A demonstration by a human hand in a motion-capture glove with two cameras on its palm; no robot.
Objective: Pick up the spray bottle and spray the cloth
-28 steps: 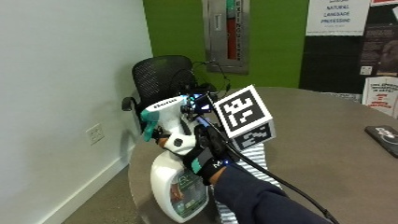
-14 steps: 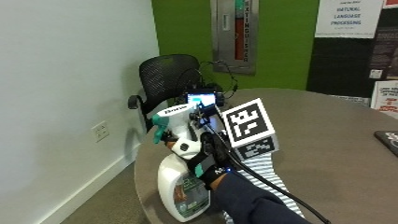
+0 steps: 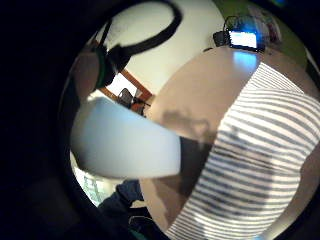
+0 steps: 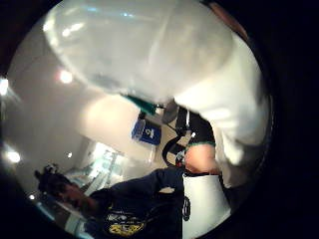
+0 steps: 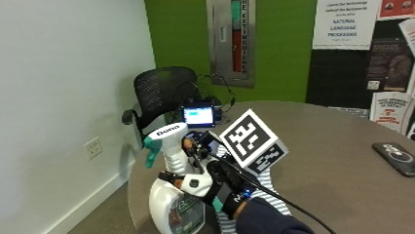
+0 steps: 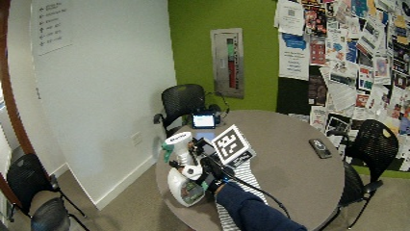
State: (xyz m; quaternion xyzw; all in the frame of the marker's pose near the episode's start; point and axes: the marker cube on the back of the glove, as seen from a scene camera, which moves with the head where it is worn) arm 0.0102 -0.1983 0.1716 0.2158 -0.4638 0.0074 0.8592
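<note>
At the near edge of the round desk (image 5: 337,146), the gloved right hand (image 5: 217,187) is the grip here, its fingers wrapped round the neck of the white spray bottle (image 5: 172,195), which it holds upright and lifted at the desk's edge. The nozzle, under a white cap with a teal trigger, faces out past the edge toward the wall rather than at the striped cloth (image 3: 260,165), which lies flat on the desk just beside and under the hand. Judging by that, the bottle is picked up but not yet aimed; the wrist would need to turn so the nozzle faces the cloth before any spray could land on it. From the little-finger side of the palm, the bottle's body shows as a pale mass close against the palm, with the cloth spread below.

Further back on the desk stands a small lit screen (image 5: 198,115), and a dark phone (image 5: 395,158) lies well apart near the far side. A black mesh chair (image 5: 162,95) stands behind the desk. Nothing lies between bottle and cloth.
</note>
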